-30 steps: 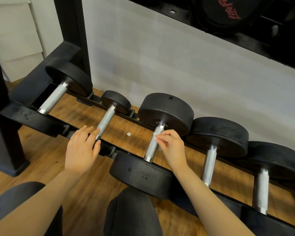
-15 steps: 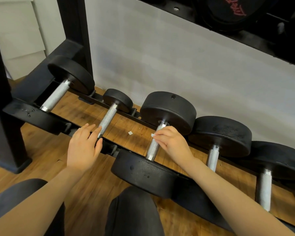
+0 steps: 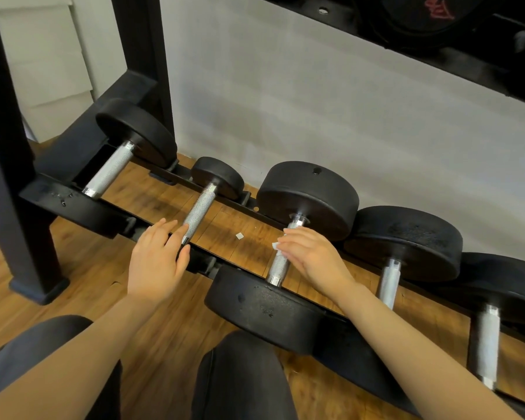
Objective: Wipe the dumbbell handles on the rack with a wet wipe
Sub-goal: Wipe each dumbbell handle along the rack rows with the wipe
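Several black dumbbells with knurled steel handles lie side by side on the low rack (image 3: pixel 73 204). My right hand (image 3: pixel 312 256) lies across the upper part of the third dumbbell's handle (image 3: pixel 279 268), fingers curled over it and holding a white wet wipe (image 3: pixel 275 245) against the metal. Only a corner of the wipe shows at my fingertips. My left hand (image 3: pixel 156 259) rests with straight fingers on the near end of the second, smaller dumbbell, whose handle (image 3: pixel 199 212) runs away from it.
The first handle (image 3: pixel 109 171) is at far left; the fourth (image 3: pixel 390 283) and fifth (image 3: pixel 487 338) are to the right. A black rack post (image 3: pixel 3 147) stands left, an upper shelf (image 3: pixel 437 40) overhangs. A white scrap (image 3: pixel 239 235) lies on the wood floor. My knees (image 3: pixel 246 374) are close below.
My right hand's fingers have reached further left across the third handle, and the wipe's corner now shows past it. My left hand has stayed where it was.
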### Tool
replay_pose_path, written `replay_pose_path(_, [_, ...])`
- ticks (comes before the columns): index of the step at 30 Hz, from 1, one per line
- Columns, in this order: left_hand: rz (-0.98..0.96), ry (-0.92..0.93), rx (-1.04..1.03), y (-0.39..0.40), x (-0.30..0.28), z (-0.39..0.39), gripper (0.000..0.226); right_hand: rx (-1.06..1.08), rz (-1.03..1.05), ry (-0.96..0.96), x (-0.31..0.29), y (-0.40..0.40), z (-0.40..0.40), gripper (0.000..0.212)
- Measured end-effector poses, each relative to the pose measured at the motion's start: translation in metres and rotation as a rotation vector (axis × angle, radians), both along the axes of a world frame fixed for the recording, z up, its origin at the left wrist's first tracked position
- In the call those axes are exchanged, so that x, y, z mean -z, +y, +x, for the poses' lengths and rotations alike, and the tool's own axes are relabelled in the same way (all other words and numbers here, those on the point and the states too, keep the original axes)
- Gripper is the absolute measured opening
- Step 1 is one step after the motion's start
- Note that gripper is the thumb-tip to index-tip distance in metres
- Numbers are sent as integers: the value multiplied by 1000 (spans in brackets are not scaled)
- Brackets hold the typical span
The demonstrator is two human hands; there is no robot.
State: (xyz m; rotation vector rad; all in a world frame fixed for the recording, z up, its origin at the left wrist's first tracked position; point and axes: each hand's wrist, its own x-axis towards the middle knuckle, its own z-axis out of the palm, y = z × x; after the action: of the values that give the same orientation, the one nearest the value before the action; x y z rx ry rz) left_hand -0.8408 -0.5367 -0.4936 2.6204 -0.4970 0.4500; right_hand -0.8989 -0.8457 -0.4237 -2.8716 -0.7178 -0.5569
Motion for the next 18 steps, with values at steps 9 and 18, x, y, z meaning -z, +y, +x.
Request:
replay_pose_path(9, [0,3,-1,0,0,0,49,-29,-30,69,6,3,-5,46])
replay_pose_path(18, [-17,4,6,2,1,0,49,-65,-77,121,7,7,-11,46])
